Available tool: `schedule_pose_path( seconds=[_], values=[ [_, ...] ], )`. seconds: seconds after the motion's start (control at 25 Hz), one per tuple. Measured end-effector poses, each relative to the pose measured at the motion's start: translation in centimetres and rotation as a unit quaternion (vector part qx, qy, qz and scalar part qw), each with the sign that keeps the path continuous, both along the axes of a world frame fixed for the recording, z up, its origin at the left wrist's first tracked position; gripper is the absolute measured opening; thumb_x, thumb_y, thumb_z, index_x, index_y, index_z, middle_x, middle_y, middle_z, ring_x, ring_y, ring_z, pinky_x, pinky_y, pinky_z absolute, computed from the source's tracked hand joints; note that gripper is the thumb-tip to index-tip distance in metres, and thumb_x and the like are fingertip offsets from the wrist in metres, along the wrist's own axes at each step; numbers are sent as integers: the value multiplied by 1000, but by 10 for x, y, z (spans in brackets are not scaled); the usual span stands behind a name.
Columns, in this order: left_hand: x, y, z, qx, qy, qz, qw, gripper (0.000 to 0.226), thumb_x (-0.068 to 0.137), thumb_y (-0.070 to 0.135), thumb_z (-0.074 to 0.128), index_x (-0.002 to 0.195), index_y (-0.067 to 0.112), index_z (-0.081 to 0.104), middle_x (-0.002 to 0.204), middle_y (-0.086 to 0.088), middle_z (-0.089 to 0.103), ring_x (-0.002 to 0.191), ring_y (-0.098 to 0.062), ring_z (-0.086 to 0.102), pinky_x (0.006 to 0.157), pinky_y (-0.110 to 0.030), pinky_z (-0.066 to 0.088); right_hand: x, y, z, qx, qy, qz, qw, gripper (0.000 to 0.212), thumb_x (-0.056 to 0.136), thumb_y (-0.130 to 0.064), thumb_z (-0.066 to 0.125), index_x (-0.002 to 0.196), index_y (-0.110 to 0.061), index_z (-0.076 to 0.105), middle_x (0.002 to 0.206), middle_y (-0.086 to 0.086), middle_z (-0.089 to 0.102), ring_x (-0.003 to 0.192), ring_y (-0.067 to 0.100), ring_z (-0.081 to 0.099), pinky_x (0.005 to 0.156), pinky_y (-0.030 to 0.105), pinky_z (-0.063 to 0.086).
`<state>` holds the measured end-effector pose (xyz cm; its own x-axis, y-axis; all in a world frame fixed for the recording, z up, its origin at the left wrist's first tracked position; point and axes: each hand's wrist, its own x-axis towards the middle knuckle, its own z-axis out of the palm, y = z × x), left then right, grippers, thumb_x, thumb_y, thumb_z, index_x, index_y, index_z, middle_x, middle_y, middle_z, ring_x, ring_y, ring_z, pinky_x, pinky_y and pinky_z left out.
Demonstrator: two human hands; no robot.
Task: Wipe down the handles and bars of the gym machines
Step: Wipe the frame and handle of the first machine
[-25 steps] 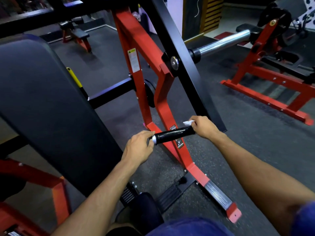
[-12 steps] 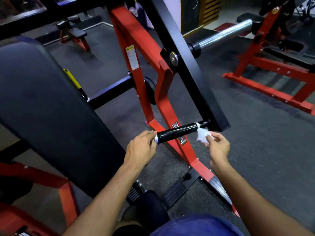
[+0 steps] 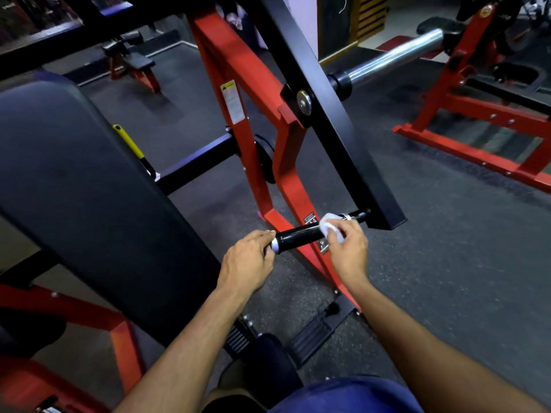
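Half a second back the right hand (image 3: 347, 248) hung just below the inner end of the handle with the wipe dangling; now it has risen and pinches the crumpled white wipe (image 3: 329, 226) against the handle's (image 3: 298, 237) upper side, near the chrome collar by the black lever arm (image 3: 334, 114). Nearest the camera, blue shorts (image 3: 343, 394) and both forearms reach forward. The left hand (image 3: 247, 260) curls its fingers round the handle's free, capped end — apparently to steady the swinging arm while the wipe rubs along. That handle is a short, glossy black cylinder jutting sideways from the flat-sided lever. To the left slopes a matte, padded back pad (image 3: 74, 189); behind the handle rises the red painted steel frame (image 3: 238, 70) — and farther off, a polished chrome weight sleeve (image 3: 393, 59) above speckled rubber floor (image 3: 447, 234).
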<state>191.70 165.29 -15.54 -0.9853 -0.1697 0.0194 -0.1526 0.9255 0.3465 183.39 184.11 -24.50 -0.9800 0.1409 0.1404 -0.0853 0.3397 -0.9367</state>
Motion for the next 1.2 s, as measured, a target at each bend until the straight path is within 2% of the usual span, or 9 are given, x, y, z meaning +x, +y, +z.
schedule_pose_path(
  seconds=[0.08,0.24,0.52,0.64,0.8,0.92,1.0,1.12,1.2],
  values=[
    [0,-1,-1,4,5,-1,1000,40,97,23,56,136,27,66,140,17,62,121,-14,63,100,-39,52,-12,17,-1,65,23,8,998,17,95,-9,63,106,-12,76,109,3,60,98,17,61,93,27,46],
    [-2,-5,-8,24,33,6,999,38,95,16,58,128,26,72,133,18,66,116,-13,65,98,-36,53,-3,-15,7,102,39,88,990,21,96,-8,61,112,-9,75,107,-1,53,90,3,50,94,18,41],
    [1,-13,-21,121,95,27,988,38,90,6,65,120,25,77,122,15,72,100,-11,69,94,-34,56,6,-26,16,163,131,246,946,29,91,-1,63,118,-7,72,110,4,57,98,14,57,95,21,42],
    [-1,-14,-22,115,100,17,988,37,89,6,65,118,24,78,122,15,73,104,-11,69,94,-33,55,-21,12,10,223,106,201,948,24,89,1,61,109,-8,72,109,6,56,99,22,59,93,29,44],
    [-1,-13,-23,109,106,19,988,36,89,6,67,117,24,78,122,14,73,103,-12,70,94,-31,55,-44,50,4,233,63,122,963,16,93,0,58,97,-9,70,100,2,50,88,21,59,81,24,42],
    [-1,-13,-26,110,109,22,988,36,89,6,66,117,25,78,121,15,73,100,-12,70,92,-33,56,-25,38,5,118,20,59,991,12,96,-6,60,100,-13,69,95,3,56,78,14,58,73,24,45],
    [-1,-12,-26,114,116,26,986,36,89,5,67,116,25,79,120,17,73,98,-12,70,91,-35,57,-11,19,-2,-95,-92,-45,990,11,96,-2,61,104,-8,62,88,6,62,69,15,60,61,25,51],
    [-1,-11,-25,111,117,30,986,36,89,5,66,116,25,79,119,18,73,94,-12,70,88,-35,58,-15,-4,-28,-462,-299,-111,827,19,94,11,54,109,0,59,94,19,66,66,22,65,55,29,58],
    [0,-11,-23,102,106,22,989,37,89,5,65,118,25,78,121,18,72,93,-13,69,87,-35,58,-29,-8,-41,-534,-312,-122,776,22,91,13,50,101,-2,62,107,24,62,80,27,65,69,37,59]
  ],
)
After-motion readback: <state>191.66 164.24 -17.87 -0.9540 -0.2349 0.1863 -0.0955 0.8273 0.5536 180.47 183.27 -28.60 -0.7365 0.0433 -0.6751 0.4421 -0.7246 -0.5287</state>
